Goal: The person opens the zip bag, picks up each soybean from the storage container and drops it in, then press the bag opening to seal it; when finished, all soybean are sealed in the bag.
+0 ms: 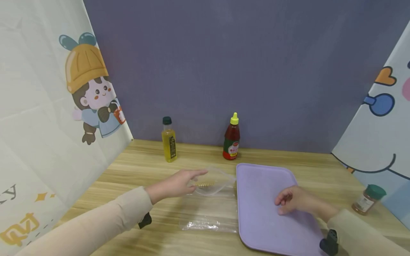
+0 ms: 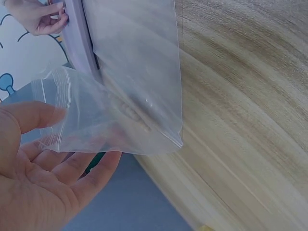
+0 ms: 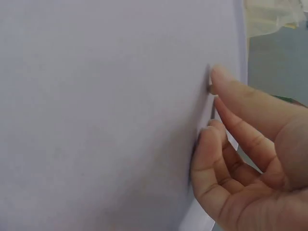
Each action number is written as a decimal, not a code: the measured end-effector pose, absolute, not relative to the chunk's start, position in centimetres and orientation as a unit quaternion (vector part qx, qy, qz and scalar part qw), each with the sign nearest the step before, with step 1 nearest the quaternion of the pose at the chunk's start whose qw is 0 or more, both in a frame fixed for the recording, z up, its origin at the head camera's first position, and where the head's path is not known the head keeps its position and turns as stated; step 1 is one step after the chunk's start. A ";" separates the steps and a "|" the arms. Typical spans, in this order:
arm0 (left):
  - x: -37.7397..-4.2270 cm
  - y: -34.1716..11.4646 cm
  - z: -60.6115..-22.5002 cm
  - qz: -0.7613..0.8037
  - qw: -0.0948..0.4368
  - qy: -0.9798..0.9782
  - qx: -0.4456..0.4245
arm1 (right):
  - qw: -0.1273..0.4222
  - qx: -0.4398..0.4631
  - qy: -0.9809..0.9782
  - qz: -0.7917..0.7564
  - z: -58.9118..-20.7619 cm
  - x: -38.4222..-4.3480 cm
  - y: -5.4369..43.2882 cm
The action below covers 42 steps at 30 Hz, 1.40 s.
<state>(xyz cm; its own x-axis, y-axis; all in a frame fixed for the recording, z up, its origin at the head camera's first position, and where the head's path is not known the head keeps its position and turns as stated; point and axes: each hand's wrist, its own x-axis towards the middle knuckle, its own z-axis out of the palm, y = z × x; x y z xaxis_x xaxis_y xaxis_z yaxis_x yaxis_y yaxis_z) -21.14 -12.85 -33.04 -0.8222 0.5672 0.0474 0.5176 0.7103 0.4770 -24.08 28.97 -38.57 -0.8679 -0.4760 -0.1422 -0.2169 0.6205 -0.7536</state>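
My left hand [image 1: 182, 183] holds the mouth of a clear zip-lock bag [image 1: 209, 209]. In the left wrist view the thumb lies over the zip strip of the bag [image 2: 86, 108] and the other fingers are behind it. Inside sits a golden, ridged row of something [image 1: 205, 184], blurred through the plastic. Above a lilac tray [image 1: 262, 224] is my right hand [image 1: 296, 201], fingers curled, thumb and forefinger close together. A tiny brownish piece [image 3: 210, 89] shows at those fingertips; its kind is too small to tell.
At the back stand a bottle of yellow oil [image 1: 169, 142] with a dark cap and a red sauce bottle [image 1: 232, 140] with a yellow nozzle. A green-lidded spice jar [image 1: 366, 201] is at the right. A dark cloth panel [image 1: 224, 64] closes off the wooden table's rear.
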 end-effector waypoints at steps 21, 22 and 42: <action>-21.2 -12.9 -33.2 0.252 0.057 0.922 0.289 | 0.164 -0.139 0.889 -0.404 -38.9 -24.8 28.7; -21.2 -12.9 -33.2 0.253 0.057 0.922 0.288 | 0.164 -0.145 0.886 -0.408 -38.8 -24.9 28.5; -21.4 -12.3 -32.8 0.245 0.063 0.925 0.285 | 0.113 -0.168 0.830 -0.520 -33.4 -25.4 19.0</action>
